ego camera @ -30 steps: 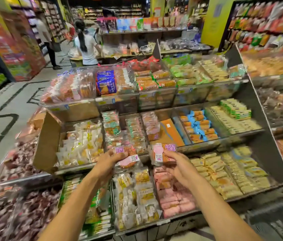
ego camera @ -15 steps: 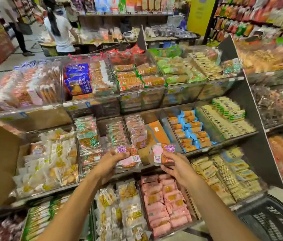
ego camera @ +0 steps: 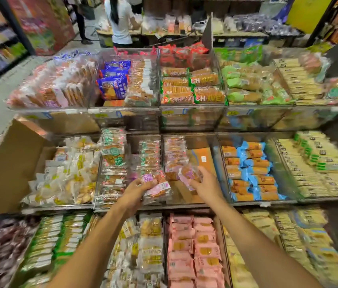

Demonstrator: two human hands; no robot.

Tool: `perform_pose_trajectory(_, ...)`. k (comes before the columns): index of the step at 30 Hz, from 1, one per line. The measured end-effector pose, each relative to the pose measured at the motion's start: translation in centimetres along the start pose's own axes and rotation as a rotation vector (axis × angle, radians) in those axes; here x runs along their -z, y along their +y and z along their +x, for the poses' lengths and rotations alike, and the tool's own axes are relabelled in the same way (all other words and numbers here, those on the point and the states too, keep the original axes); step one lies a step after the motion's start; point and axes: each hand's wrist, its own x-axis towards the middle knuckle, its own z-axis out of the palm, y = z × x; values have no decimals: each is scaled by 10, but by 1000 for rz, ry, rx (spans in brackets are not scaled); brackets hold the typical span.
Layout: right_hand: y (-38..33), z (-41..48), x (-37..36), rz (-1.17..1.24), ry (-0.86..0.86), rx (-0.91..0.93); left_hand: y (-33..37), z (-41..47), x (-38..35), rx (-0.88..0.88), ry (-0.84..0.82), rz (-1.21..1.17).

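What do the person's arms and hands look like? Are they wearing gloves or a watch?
No gloves. The left hand and the right hand are both bare, and no ring shows, though the picture is a bit blurry. The left forearm and the right forearm are bare too. No sleeve comes into view, and neither wrist has a watch or bracelet.

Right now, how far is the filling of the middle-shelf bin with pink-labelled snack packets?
Done: a row of clear pink-labelled snack packets stands at the left of the clear plastic bin. In hand: the left grip holds one packet, the right grip holds a second packet over it. Left: its orange cardboard floor is mostly bare.
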Motion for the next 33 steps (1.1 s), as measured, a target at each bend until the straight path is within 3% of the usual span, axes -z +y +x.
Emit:
perform_pose_trajectory(3, -2, 19, -6, -388, -142, 202, 7, -10, -11, 0, 27, -12)
perform_pose_trajectory(6, -4, 31, -22, -477, -170, 243, 7, -11, -12, -9, 26, -27)
perform_pose_trajectory(10, -5, 29, -43, -270, 0, 83, 7, -15, -13, -2, 32, -39)
perform_pose_trajectory(15, -4, 29, -52, 7, 42, -167, 7, -14, -15, 12, 16, -46)
perform_pose_trajectory(22, 12, 30, -65, -20, 37, -58, 5, -15, -19, -4, 46, 2)
perform_pose_trajectory(28, 13, 34, -58, -17, 121, -126, 5, -13, -20, -36, 45, 24)
perform_pose_trajectory(33, 14, 34, -56, 108, -3, -191, 7, -17, -21, -43, 46, 29)
